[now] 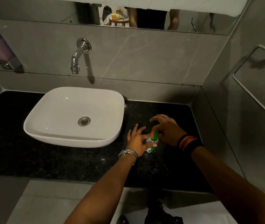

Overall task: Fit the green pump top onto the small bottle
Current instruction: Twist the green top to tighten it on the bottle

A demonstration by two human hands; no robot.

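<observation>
A small clear bottle (151,147) with a green and white label stands on the black granite counter (63,164), to the right of the basin. My left hand (137,141) grips the bottle's body with thumb and forefinger, the other fingers spread. The green pump top (155,136) sits at the bottle's neck, tilted. My right hand (167,130) pinches the pump top from the right, its other fingers lifted. The neck itself is hidden by my fingers.
A white countertop basin (36,120) sits left of the hands, under a chrome wall tap (77,57). A soap dispenser (2,50) hangs on the left wall. A metal towel holder (254,81) is on the right wall, close to the counter's right end.
</observation>
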